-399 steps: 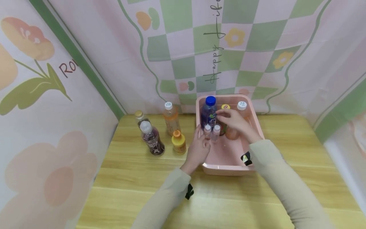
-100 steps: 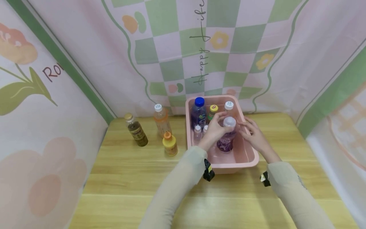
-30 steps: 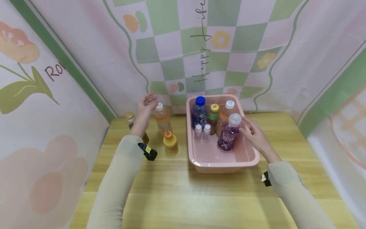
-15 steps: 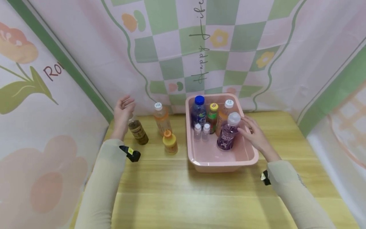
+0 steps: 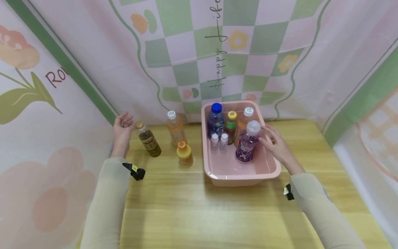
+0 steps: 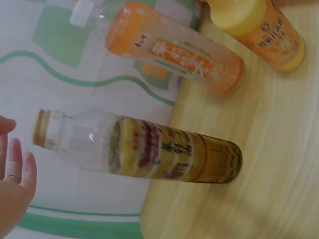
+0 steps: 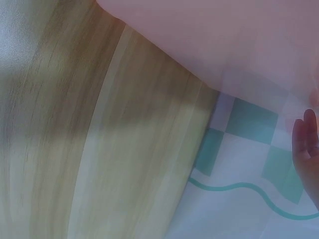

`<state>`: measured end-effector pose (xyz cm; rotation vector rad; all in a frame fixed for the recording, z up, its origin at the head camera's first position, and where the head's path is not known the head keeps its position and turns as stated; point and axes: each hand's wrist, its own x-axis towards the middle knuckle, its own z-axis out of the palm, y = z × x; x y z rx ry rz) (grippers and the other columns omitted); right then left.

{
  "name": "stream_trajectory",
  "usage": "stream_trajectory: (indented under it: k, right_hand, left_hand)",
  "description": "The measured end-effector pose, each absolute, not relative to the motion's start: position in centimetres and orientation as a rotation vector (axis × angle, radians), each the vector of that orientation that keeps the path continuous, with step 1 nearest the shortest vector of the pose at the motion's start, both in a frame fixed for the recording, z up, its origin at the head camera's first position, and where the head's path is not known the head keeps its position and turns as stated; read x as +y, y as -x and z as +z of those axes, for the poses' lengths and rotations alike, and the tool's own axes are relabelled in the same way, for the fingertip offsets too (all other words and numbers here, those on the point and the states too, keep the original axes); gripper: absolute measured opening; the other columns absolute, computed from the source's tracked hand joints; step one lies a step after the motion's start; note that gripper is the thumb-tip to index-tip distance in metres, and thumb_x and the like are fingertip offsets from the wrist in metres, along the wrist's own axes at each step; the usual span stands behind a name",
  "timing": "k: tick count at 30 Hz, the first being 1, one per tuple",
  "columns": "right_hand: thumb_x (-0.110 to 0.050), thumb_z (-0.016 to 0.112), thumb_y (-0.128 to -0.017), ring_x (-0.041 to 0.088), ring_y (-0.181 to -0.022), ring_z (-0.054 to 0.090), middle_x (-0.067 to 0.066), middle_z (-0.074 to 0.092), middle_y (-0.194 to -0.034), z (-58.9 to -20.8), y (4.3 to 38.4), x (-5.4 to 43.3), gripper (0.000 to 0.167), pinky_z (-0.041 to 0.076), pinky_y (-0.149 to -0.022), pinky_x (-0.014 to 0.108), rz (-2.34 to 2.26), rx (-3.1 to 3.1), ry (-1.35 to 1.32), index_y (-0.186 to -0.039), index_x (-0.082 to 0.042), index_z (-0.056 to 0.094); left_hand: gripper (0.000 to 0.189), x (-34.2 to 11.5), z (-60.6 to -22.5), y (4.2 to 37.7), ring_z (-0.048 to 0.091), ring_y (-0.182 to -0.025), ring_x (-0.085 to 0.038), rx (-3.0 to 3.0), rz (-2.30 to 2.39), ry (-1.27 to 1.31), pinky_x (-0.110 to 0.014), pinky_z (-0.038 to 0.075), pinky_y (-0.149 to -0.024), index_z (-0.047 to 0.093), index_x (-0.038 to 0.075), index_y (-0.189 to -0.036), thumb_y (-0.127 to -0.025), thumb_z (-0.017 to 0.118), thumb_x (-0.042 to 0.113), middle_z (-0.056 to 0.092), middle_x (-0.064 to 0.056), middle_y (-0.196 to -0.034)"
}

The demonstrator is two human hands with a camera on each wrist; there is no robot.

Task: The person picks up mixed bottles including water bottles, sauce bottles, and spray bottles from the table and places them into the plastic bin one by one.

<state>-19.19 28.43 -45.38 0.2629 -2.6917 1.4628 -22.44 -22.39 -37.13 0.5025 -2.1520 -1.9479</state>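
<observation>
In the head view my left hand (image 5: 122, 133) is raised at the table's left edge, fingers loosely bent and holding nothing. Just right of it stands an oil bottle (image 5: 149, 141) with a tan cap; the left wrist view shows a gap between the fingers and the oil bottle's cap (image 6: 45, 128). My right hand (image 5: 276, 145) is at the right rim of the pink basin (image 5: 242, 178), its fingertips close to a purple drink bottle (image 5: 246, 147) inside. Whether they touch that bottle cannot be told. The right wrist view catches only part of the right hand (image 7: 308, 152).
Left of the basin stand an orange-labelled bottle (image 5: 176, 131) and a small yellow bottle (image 5: 185, 154). Inside it are a blue-capped bottle (image 5: 216, 121), a yellow-capped bottle (image 5: 230, 128), a white-capped bottle (image 5: 244, 126) and two small vials (image 5: 223, 143). A patterned curtain (image 5: 199, 62) hangs behind.
The purple bottle came from the table into the basin, and my left hand let go of it. That hand then moved left past the oil bottle. My right hand has stayed at the rim lately.
</observation>
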Motion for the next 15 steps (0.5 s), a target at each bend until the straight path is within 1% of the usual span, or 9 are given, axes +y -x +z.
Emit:
stream_trajectory:
  k: [6,9,15]
  right_hand:
    - [-0.016,0.056,-0.094,0.056,-0.136,0.022,0.031,0.017,-0.154,-45.5,19.1,28.5,0.057,0.025,-0.106,0.070,1.464,-2.686,-0.269,-0.143,0.004,0.035]
    - [-0.016,0.056,-0.094,0.056,-0.136,0.022,0.031,0.017,-0.154,-45.5,19.1,28.6,0.056,0.025,-0.106,0.070,1.472,-2.682,-0.269,-0.142,0.004,0.035]
    - [-0.016,0.056,-0.094,0.056,-0.136,0.022,0.030,0.017,-0.154,-45.2,19.0,28.5,0.057,0.025,-0.106,0.070,1.479,-2.689,-0.271,-0.143,0.003,0.035]
  left_hand:
    - [0.070,-22.4,-38.0,22.4,0.034,-0.139,-0.021,-2.241,-1.947,-0.537,-0.030,0.031,-0.116,0.028,0.016,-0.148,-0.087,0.049,-0.010,0.036,-0.007,-0.152]
    - [0.071,-22.1,-38.4,22.4,0.032,-0.142,-0.021,-2.274,-1.924,-0.535,-0.031,0.030,-0.117,0.027,0.017,-0.149,-0.087,0.052,-0.008,0.035,-0.006,-0.154]
    - [0.071,-21.6,-39.0,22.5,0.028,-0.144,-0.022,-2.310,-1.917,-0.517,-0.032,0.028,-0.119,0.025,0.015,-0.150,-0.088,0.053,-0.006,0.032,-0.006,-0.156]
